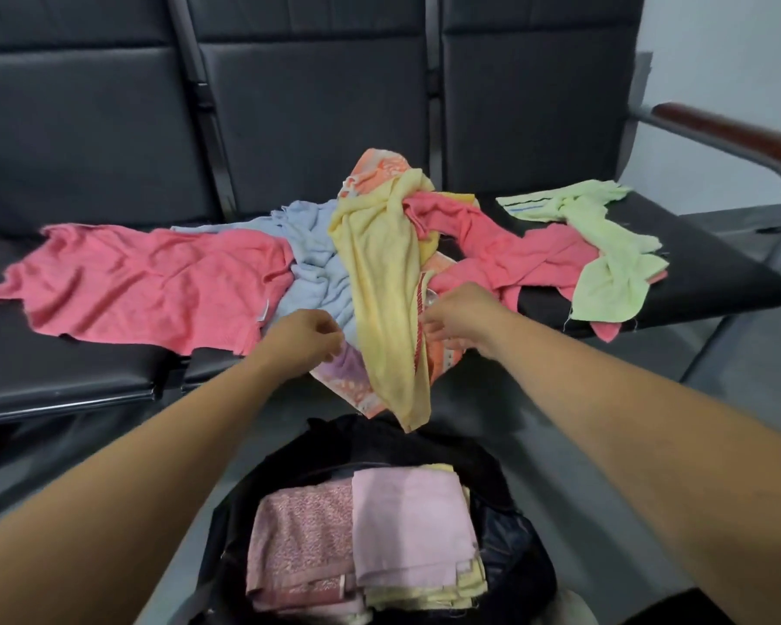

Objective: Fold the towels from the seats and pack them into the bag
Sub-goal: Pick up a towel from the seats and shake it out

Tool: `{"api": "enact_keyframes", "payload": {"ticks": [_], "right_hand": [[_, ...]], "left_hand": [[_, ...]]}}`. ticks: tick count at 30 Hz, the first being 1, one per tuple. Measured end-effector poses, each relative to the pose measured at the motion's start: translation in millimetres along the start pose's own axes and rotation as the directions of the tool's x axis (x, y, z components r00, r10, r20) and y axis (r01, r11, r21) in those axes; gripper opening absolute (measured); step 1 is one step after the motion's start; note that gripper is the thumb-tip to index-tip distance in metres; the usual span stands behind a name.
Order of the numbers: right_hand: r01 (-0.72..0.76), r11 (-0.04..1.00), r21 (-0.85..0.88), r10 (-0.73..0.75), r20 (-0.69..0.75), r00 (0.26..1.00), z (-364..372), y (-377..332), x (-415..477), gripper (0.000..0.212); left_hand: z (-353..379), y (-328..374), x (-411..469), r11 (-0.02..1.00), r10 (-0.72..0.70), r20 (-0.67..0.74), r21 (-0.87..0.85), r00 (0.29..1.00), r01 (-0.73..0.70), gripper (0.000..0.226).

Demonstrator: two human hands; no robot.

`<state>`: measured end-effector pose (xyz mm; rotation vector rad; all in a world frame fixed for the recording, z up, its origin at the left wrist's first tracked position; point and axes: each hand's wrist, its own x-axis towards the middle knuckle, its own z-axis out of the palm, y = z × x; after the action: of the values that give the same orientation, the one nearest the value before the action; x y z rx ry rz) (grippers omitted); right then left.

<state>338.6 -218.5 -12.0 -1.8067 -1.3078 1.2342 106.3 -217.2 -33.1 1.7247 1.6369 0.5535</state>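
Fingers [332, 338] curled on both: left hand [305, 338] pinches patterned towel [357, 392] edge; right hand [463, 318] pinches same towel's other edge, beside draped yellow towel [379, 272].

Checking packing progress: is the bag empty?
No: a folded lilac towel and a patterned pink towel lie side by side inside the black bag.

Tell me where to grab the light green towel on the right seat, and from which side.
Take the light green towel by the corners of its near end, coming from the front of the seat. That end lies spread at the front edge, while the middle is twisted tight. It overlaps a pink towel, so pinch only the green layer.
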Motion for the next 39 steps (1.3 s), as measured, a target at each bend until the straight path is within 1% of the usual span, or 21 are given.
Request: {"api": "enact_keyframes", "payload": {"ticks": [3, 5, 6, 9, 10, 11, 14, 15, 17, 20, 23, 25, 28, 30, 31, 33, 34, 35, 36, 37, 39], "right_hand": [[0.014, 1.000, -0.019, -0.014, -0.031, 0.999, 4.1, -12.5, 10.2, 0.025], [-0.005, 0.999, -0.053, 0.004, -0.033, 0.999, 13.6, -5.7, 17.3, 0.025], [-0.012, 0.998, -0.062, 0.010, -0.025, 1.000, 19.9, 1.1, 19.3, 0.023], [-0.004, 0.998, -0.068, 0.003, -0.026, 1.000, 32.5, 27.1, 23.4, 0.005], [0.016, 0.998, -0.063, -0.018, -0.032, 0.999, 34.0, 33.5, 25.7, 0.009], [0.035, 0.998, -0.058, -0.037, -0.041, 0.998, 34.4, 37.9, 28.5, 0.014], [0.061, 0.998, -0.026, -0.064, -0.102, 0.993, 35.3, 38.7, 36.2, 0.025], [0.081, 0.997, -0.011, -0.081, -0.126, 0.989, 36.0, 36.3, 37.8, 0.027], [0.150, 0.989, 0.004, -0.147, -0.173, 0.974, 35.2, 26.5, 34.8, 0.022], [0.235, 0.971, 0.048, -0.217, -0.236, 0.947, 22.2, 9.3, 25.4, 0.020], [0.274, 0.952, 0.135, -0.228, -0.281, 0.932, 5.4, -8.9, 10.2, 0.020], [0.257, 0.958, 0.130, -0.208, -0.304, 0.930, -1.0, -17.3, -3.3, 0.014], [0.191, 0.971, 0.144, -0.134, -0.335, 0.933, -8.0, -24.4, -23.5, 0.007], [0.167, 0.982, 0.089, -0.132, -0.313, 0.940, -10.9, -28.7, -37.1, 0.014], [0.185, 0.982, 0.045, -0.166, -0.269, 0.949, -10.7, -31.7, -44.9, 0.024], [0.293, 0.956, 0.023, -0.288, -0.131, 0.949, -7.3, -40.5, -62.4, 0.065], [0.372, 0.927, 0.043, -0.369, -0.064, 0.927, -4.0, -46.0, -70.6, 0.084], [0.445, 0.894, 0.047, -0.444, -0.022, 0.896, -0.1, -51.8, -75.9, 0.090], [0.498, 0.865, 0.053, -0.499, 0.004, 0.867, 2.7, -58.7, -82.2, 0.084], [0.535, 0.842, 0.065, -0.536, 0.003, 0.844, 4.4, -66.0, -86.8, 0.070], [0.599, 0.798, 0.065, -0.597, -0.043, 0.801, 8.2, -80.2, -98.0, 0.036]], "left_hand": [[-4.2, 11.5, 14.6, 0.997, -0.029, -0.076, -0.078, 0.997, 0.023, 0.010], [5.4, 11.4, 27.0, 0.994, -0.056, -0.118, -0.095, 0.991, 0.045, 0.018], [12.4, 9.1, 32.4, 0.996, -0.058, -0.130, -0.078, 0.990, 0.048, 0.023], [33.4, 3.8, 41.3, 0.997, -0.062, -0.146, -0.052, 0.987, 0.055, 0.037], [39.3, 2.0, 44.0, 0.997, -0.061, -0.155, -0.065, 0.986, 0.052, 0.039], [43.5, 1.8, 45.2, 0.996, -0.060, -0.155, -0.078, 0.986, 0.048, 0.038], [51.8, 3.2, 49.5, 0.997, -0.016, -0.129, -0.077, 0.992, 0.006, 0.017], [52.1, 4.7, 49.4, 0.997, 0.002, -0.158, -0.081, 0.987, -0.015, 0.012], [49.5, 10.2, 45.7, 0.992, 0.029, -0.238, -0.114, 0.971, -0.058, 0.008], [36.5, 24.1, 35.0, 0.954, 0.027, -0.323, -0.274, 0.946, -0.121, 0.009], [14.9, 40.5, 22.7, 0.887, 0.021, -0.354, -0.424, 0.935, -0.181, 0.009], [-0.2, 51.5, 14.9, 0.822, -0.008, -0.351, -0.536, 0.937, -0.194, 0.010], [-20.7, 70.0, 0.5, 0.700, -0.090, -0.325, -0.693, 0.941, -0.173, 0.012], [-31.8, 82.1, -12.5, 0.652, -0.088, -0.292, -0.739, 0.952, -0.167, 0.015], [-36.3, 87.5, -20.0, 0.652, -0.055, -0.280, -0.737, 0.959, -0.178, 0.016], [-45.2, 97.2, -34.4, 0.680, 0.037, -0.272, -0.698, 0.961, -0.224, 0.014], [-50.7, 101.4, -41.2, 0.705, 0.083, -0.281, -0.661, 0.956, -0.255, 0.013], [-57.0, 105.3, -46.8, 0.734, 0.122, -0.297, -0.615, 0.947, -0.287, 0.012], [-63.7, 109.1, -52.2, 0.761, 0.155, -0.317, -0.566, 0.936, -0.318, 0.013], [-70.7, 113.0, -57.6, 0.783, 0.177, -0.339, -0.521, 0.924, -0.341, 0.015], [-85.1, 119.8, -66.3, 0.813, 0.195, -0.380, -0.453, 0.904, -0.366, 0.019]]}}
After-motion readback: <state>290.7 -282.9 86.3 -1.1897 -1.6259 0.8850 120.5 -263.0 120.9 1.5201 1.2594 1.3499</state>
